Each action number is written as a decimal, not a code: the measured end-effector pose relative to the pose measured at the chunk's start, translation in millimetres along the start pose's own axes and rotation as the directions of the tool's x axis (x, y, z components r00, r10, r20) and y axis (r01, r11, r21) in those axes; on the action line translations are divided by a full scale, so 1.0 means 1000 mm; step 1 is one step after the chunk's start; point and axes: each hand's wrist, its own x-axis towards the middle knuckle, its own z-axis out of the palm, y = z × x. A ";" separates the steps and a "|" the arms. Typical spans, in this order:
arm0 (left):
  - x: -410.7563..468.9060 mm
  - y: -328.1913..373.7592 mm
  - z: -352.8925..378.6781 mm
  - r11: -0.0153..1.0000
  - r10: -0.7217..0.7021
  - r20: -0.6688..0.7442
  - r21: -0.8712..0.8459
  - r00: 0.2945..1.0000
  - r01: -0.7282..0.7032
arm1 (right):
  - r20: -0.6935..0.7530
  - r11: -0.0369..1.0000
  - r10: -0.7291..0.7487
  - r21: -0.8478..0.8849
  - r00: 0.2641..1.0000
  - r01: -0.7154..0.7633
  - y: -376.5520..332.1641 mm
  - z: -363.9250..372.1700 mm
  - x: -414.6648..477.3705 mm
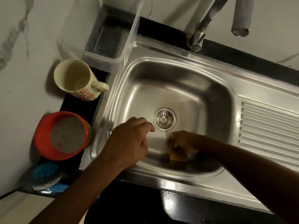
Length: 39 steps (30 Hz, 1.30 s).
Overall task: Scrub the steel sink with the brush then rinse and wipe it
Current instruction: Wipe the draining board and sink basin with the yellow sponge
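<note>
Scrubbing goes best, I'd judge, if the right hand (182,141), clenched round the yellow scrubber (178,156) on the floor of the sink (178,88), bears down and circles toward the drain (164,119) just beyond its knuckles, while the left hand (129,141) hovers beside it, loosely curled, holding nothing.

The left hand (129,139) hangs with loosely curled fingers (148,128); the right hand (184,142), blurred, grips a yellow rectangular scrubbing pad (177,157).
</note>
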 end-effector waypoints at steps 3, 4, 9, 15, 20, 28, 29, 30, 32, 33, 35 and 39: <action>-0.003 -0.001 -0.001 1.000 -0.006 -0.022 -0.013 1.000 0.005 | -0.015 0.991 0.121 -0.048 0.993 -0.121 0.036 -0.015 -0.016; -0.004 -0.002 0.000 1.000 -0.003 -0.032 -0.016 0.999 0.002 | -0.077 0.983 0.149 -0.096 0.986 -0.156 0.046 -0.018 -0.019; -0.008 -0.005 0.009 1.000 0.009 -0.020 -0.023 1.000 -0.009 | -0.385 0.923 0.174 -0.257 0.906 -0.286 0.072 -0.051 -0.020; -0.012 -0.001 0.016 1.000 0.022 -0.006 -0.019 1.000 -0.022 | -0.713 0.957 0.009 -0.197 0.701 -0.213 0.053 -0.116 0.002; -0.021 0.004 0.020 1.000 0.015 -0.054 -0.024 0.998 -0.016 | -0.584 0.948 0.115 -0.177 0.803 -0.265 0.062 -0.112 0.027; -0.035 0.011 0.024 0.999 -0.010 -0.068 -0.048 0.998 0.006 | -0.471 0.891 0.430 0.083 0.770 -0.447 0.077 -0.050 0.002; -0.036 0.013 0.024 0.999 -0.013 -0.070 -0.044 0.997 0.009 | -0.429 0.862 0.493 0.123 0.757 -0.492 0.075 -0.047 -0.006; -0.037 0.015 0.024 0.999 -0.018 -0.069 -0.041 0.997 0.015 | -0.396 0.836 0.538 0.144 0.744 -0.529 0.072 -0.042 -0.011; -0.039 0.019 0.023 0.999 -0.028 -0.061 -0.033 0.998 0.026 | -0.365 0.805 0.588 0.177 0.721 -0.567 0.063 -0.034 -0.018; -0.039 0.021 0.023 0.999 -0.032 -0.053 -0.027 0.998 0.031 | -0.367 0.796 0.603 0.214 0.708 -0.566 0.055 -0.030 -0.020; -0.040 0.024 0.023 0.999 -0.042 -0.031 -0.015 0.999 0.042 | -0.343 0.785 0.619 0.270 0.706 -0.557 0.036 -0.021 -0.017; -0.044 0.035 0.021 0.999 -0.041 -0.018 0.004 0.999 0.041 | -0.269 0.794 0.590 0.365 0.761 -0.486 0.004 -0.002 -0.023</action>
